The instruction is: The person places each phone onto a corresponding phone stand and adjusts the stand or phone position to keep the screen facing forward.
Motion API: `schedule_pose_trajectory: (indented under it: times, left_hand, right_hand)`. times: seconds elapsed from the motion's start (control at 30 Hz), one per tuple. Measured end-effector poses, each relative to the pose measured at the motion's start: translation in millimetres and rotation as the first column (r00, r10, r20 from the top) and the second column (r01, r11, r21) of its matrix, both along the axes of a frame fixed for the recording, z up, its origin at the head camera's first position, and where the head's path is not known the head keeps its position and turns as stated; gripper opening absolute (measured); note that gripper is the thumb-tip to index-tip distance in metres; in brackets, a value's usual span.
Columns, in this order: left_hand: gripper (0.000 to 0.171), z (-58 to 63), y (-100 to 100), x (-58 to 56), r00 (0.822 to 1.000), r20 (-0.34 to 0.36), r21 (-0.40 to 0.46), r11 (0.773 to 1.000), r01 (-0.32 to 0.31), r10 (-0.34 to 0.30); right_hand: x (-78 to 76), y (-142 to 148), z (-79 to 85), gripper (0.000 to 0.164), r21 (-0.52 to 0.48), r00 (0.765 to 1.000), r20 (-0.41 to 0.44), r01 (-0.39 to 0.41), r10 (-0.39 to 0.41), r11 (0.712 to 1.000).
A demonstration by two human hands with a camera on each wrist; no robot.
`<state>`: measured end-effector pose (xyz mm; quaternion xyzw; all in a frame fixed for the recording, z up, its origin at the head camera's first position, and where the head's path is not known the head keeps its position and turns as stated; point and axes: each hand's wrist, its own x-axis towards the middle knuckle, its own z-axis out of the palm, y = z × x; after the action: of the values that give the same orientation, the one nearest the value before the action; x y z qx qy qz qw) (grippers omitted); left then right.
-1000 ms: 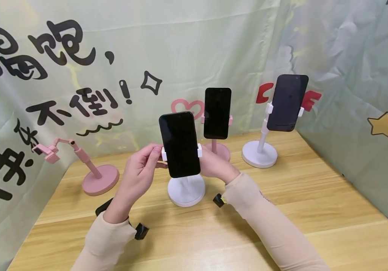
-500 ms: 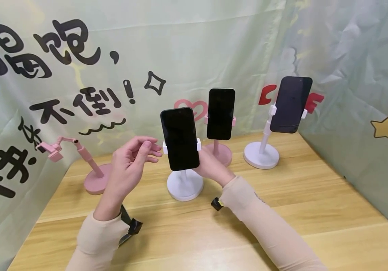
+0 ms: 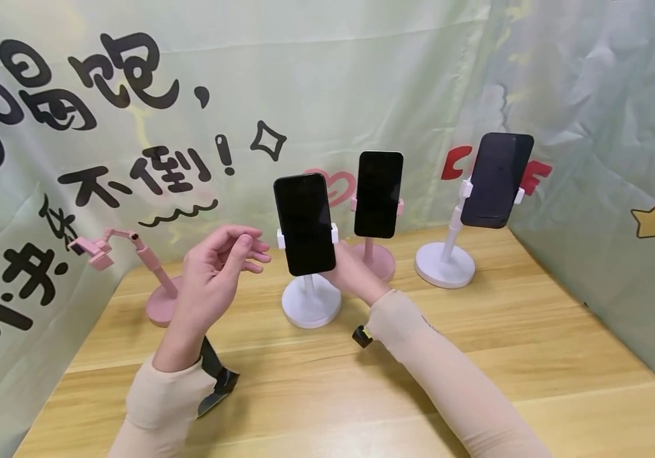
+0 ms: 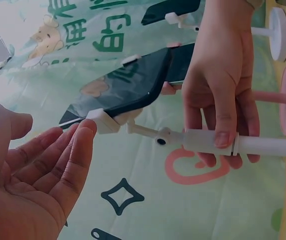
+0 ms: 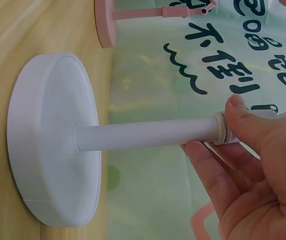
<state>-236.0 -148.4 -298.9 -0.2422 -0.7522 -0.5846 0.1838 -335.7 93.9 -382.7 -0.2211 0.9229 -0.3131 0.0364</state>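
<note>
A white phone stand (image 3: pixel 311 302) stands at the middle of the table, its clamp holding a black phone (image 3: pixel 306 222) with a dark screen. My right hand (image 3: pixel 353 273) reaches behind the phone; in the right wrist view, its thumb and fingers grip the upper part of the white pole (image 5: pixel 148 136). To the left of the clamp is my left hand (image 3: pixel 210 273), fingers loosely bent and holding nothing. From the left wrist view, its fingertips (image 4: pixel 85 131) lie very near the white clamp (image 4: pixel 102 121); whether they touch is unclear.
Behind stand a pink stand (image 3: pixel 385 262) with a phone (image 3: pixel 378 194) and, farther right, a white stand (image 3: pixel 444 265) with another phone (image 3: pixel 497 180). A pink stand (image 3: pixel 161 304) without a phone is at left. Printed cloth (image 3: pixel 327 83) backs the wooden table (image 3: pixel 476 356).
My left hand has come away from the clamp toward the left. The front white stand with its phone has shifted toward the back, my right hand staying behind it. The head view has turned slightly.
</note>
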Motion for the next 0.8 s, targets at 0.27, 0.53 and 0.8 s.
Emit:
schedule_pose_trajectory:
  times: [0.27,0.53,0.8]
  left_hand:
    - [0.021,-1.1,-1.2,-0.4,0.999,0.023,0.005,0.999,0.032,-0.033]
    - [0.02,-1.0,-0.7,-0.5,0.997,0.032,0.008,0.997,0.071,-0.071]
    - [0.018,-1.9,2.3,1.1,0.996,0.052,-0.035,0.997,0.071,-0.069]
  right_hand:
    - [0.0,-11.2,11.2,0.019,0.011,0.997,-0.079,-0.01,0.011,1.0]
    - [-12.0,-19.8,12.1,0.026,-0.039,0.998,-0.059,-0.015,0.013,0.999]
    - [-23.7,-28.2,12.8,0.028,-0.115,0.997,-0.069,-0.028,0.02,0.993]
